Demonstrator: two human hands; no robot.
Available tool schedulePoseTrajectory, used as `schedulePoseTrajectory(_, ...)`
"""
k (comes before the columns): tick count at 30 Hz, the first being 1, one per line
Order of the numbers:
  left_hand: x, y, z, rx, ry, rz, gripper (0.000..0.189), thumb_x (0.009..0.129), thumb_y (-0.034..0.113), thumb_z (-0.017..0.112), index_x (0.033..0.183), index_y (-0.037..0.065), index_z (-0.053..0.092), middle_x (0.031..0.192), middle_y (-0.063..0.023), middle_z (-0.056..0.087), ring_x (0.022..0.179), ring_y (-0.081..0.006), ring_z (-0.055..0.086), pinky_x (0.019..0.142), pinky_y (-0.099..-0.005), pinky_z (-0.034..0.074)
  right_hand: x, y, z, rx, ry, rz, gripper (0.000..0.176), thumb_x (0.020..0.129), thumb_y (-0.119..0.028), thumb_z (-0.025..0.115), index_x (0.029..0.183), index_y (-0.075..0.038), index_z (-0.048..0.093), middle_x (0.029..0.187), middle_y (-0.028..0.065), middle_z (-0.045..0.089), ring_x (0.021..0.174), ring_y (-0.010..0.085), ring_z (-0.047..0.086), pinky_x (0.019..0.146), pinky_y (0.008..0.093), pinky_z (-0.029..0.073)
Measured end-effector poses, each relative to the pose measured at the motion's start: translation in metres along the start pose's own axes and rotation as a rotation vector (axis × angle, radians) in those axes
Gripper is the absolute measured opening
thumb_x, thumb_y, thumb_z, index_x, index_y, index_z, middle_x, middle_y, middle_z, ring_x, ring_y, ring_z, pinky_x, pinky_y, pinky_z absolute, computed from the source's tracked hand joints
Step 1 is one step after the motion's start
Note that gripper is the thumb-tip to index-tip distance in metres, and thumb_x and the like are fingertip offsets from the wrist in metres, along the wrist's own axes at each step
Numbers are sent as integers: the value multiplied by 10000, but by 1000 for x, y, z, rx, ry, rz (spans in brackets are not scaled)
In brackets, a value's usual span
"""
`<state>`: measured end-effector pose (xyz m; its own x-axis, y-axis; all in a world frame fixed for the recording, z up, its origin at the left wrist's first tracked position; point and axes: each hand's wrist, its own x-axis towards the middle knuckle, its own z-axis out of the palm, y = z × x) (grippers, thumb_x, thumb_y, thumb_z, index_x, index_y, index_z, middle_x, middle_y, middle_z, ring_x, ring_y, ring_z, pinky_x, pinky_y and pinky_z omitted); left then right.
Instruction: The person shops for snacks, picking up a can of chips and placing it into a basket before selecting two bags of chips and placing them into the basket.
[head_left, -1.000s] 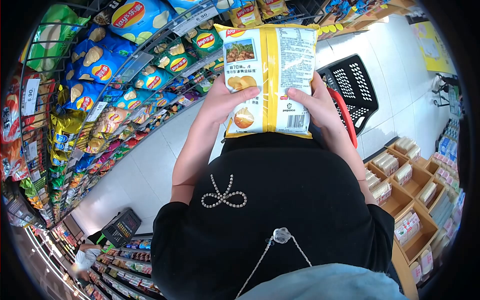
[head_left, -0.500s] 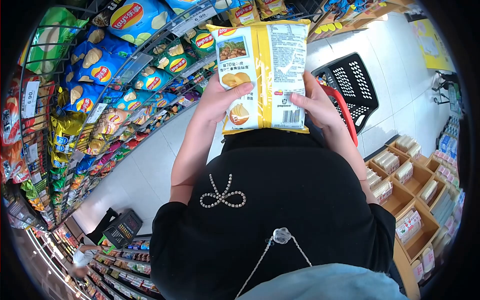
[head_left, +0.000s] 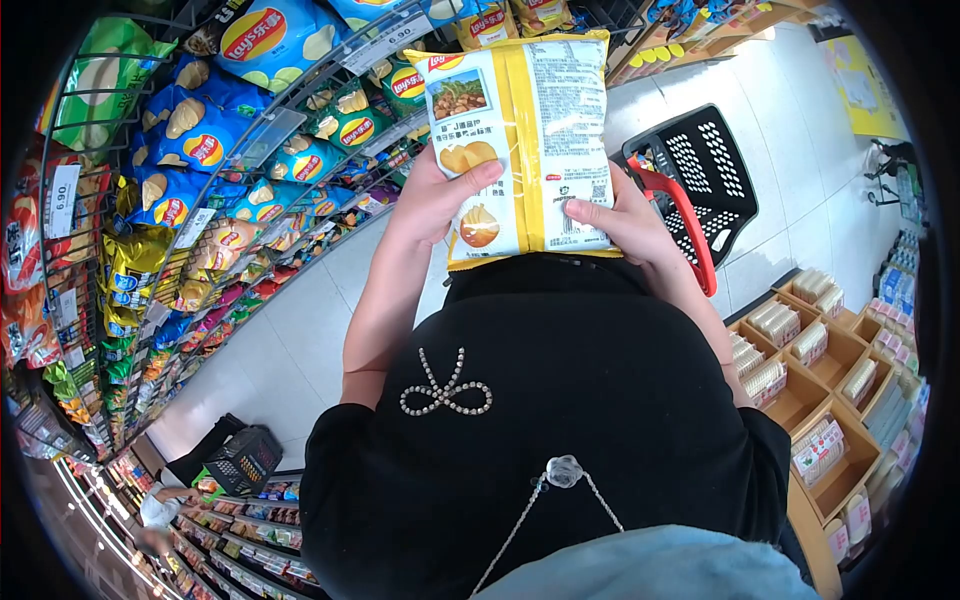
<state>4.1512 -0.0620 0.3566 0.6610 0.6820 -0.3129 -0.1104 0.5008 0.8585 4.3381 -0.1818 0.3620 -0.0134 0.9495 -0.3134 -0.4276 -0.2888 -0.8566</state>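
Observation:
Between both hands I hold a yellow and white bag of potato chips [head_left: 520,140], its printed back turned up toward me. My left hand [head_left: 445,195] grips the left side, with the thumb lying over the front and the fingers hidden beneath. On the right side, my right hand [head_left: 625,215] grips the bag the same way, its thumb near the lower print. A black shopping basket [head_left: 700,170] with a red handle [head_left: 690,225] is beside my right forearm; how it is supported is hidden.
Shelves of chip bags [head_left: 205,145] with price tags [head_left: 395,40] run along the left. To the right stands a wooden compartment display [head_left: 800,380] of packaged goods. Another person [head_left: 160,510] with a dark basket [head_left: 243,460] is at the lower left.
The bag has tilted slightly and shifted a little left. My right thumb has moved left across it. More of the basket's red handle shows, and the other person has shifted slightly.

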Motion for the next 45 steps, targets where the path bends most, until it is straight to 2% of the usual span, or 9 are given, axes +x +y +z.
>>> schedulePoseTrajectory(9, -1, 1, 1, 6, -29, 20, 490, 722, 45, 673, 1145, -5, 431, 1068, -100, 561, 963, -167, 555, 822, -306, 453, -2, 4, 0, -13, 27, -27, 581, 750, -123, 667, 1197, 62, 346, 1116, 131, 521, 1010, 163, 514, 854, 290, 426)
schedulePoseTrajectory(26, -6, 0, 6, 68, -41, 105, 469, 735, 38, 662, 1142, -1, 432, 1066, -87, 558, 956, -154, 553, 802, -290, 459, -4, 3, -1, -28, 3, -41, 569, 758, -113, 654, 1201, 59, 340, 1112, 117, 520, 1005, 147, 509, 851, 278, 421)
schedulePoseTrajectory(35, -5, -1, 3, 49, -26, 127, 460, 737, 41, 658, 1140, -1, 439, 1052, -87, 567, 943, -158, 560, 794, -293, 463, -3, 4, -2, -44, -22, -51, 636, 740, -151, 680, 1215, 67, 317, 1121, 126, 512, 1021, 158, 502, 859, 281, 416)
schedulePoseTrajectory(39, -4, -2, 0, 31, 12, 62, 442, 738, 46, 660, 1126, -4, 455, 1039, -89, 574, 919, -157, 569, 787, -291, 465, -6, 3, -2, -128, -46, -59, 688, 720, -164, 700, 1229, 68, 299, 1135, 131, 504, 1039, 168, 491, 885, 294, 396)
schedulePoseTrajectory(45, -4, -3, 0, 8, 12, 89, 420, 746, 59, 658, 1117, 0, 472, 1038, -89, 578, 911, -146, 569, 777, -281, 461, -7, 4, -4, -213, -122, -69, 704, 703, -158, 714, 1228, 65, 302, 1128, 133, 511, 1042, 169, 488, 901, 303, 379)
